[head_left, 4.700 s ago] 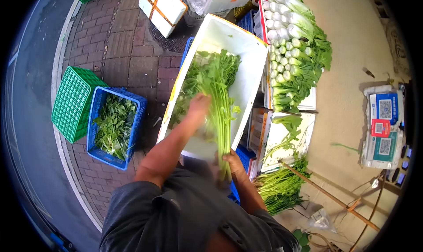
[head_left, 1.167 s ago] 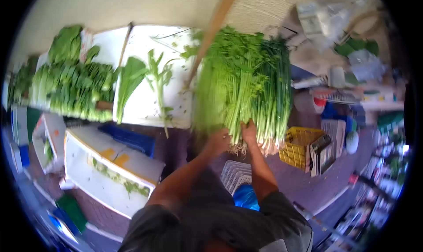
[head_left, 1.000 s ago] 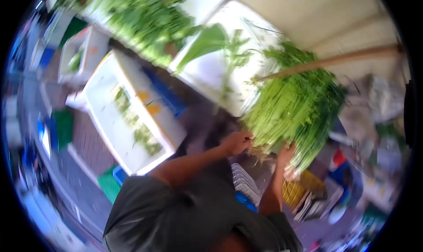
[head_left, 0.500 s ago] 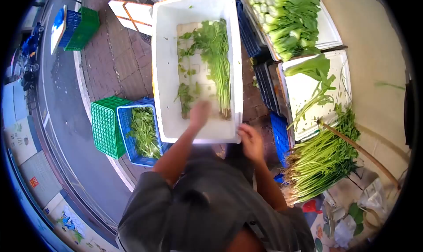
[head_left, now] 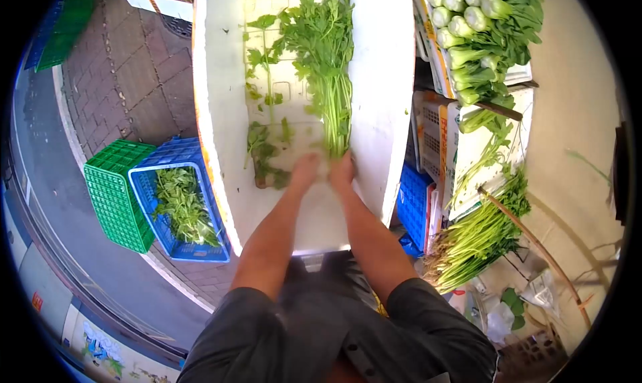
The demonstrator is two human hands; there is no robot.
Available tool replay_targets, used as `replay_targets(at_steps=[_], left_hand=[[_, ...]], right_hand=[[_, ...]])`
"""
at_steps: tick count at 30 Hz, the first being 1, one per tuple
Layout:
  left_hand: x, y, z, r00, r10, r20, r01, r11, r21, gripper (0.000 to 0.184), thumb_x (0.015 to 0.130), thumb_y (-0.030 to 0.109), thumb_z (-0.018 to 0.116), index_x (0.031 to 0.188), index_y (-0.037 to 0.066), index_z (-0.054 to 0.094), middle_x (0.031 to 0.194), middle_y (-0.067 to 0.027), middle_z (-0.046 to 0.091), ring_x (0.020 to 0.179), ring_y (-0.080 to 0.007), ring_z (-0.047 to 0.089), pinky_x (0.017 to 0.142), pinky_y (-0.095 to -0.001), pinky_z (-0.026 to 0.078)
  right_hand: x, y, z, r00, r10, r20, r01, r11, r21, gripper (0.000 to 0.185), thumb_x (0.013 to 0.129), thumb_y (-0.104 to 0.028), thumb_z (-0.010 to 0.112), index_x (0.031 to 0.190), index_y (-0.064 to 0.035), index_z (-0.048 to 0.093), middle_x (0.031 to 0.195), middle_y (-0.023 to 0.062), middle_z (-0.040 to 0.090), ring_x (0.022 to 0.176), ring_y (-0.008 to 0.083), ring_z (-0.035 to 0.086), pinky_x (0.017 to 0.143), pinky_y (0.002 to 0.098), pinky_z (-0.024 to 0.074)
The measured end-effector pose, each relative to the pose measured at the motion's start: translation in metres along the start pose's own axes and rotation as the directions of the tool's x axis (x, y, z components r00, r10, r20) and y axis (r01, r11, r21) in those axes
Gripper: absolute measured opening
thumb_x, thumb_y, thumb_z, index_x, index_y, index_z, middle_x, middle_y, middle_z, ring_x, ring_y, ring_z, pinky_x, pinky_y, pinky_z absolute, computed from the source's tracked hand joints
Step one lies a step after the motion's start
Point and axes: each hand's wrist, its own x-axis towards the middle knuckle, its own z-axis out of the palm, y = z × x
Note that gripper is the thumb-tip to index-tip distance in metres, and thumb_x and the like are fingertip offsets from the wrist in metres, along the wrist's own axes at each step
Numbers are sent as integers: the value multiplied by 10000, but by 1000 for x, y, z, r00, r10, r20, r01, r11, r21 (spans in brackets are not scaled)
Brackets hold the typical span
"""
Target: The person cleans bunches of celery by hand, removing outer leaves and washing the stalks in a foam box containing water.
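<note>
A deep white foam box [head_left: 381, 102] fills the middle of the view, and both of my arms reach down into it. A bunch of leafy green celery [head_left: 334, 92] lies along the right side of its floor, leaves away from me. My right hand [head_left: 342, 169] is closed round the root end of the stalks, hiding the roots. Just left of it, close to the floor, is my left hand [head_left: 305, 171], its fingers blurred. Loose leafy sprigs [head_left: 262, 145] lie along the box floor's left side, beside my left hand.
At left a blue crate [head_left: 200, 252] of greens stands against a green crate [head_left: 110, 199]. Bok choy [head_left: 471, 22] is stacked at upper right. Below lies a heap of long-stemmed greens [head_left: 478, 229], with a curved stick [head_left: 535, 216] across it.
My right hand has left the box rim and gone inside to the celery's root end. My view has moved closer over the box. My left hand stays low inside.
</note>
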Motion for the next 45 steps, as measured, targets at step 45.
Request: replay_targets(at_steps=[45], left_hand=[[-27, 62, -80, 878, -146, 455, 441, 616, -653, 424, 979, 279, 662, 1248, -47, 629, 1095, -122, 696, 905, -200, 676, 775, -338, 550]], right_hand=[[-30, -41, -43, 759, 140, 636, -375, 892, 251, 286, 974, -249, 613, 1186, -64, 661, 980, 18, 668, 767, 100, 598, 602, 254, 471]])
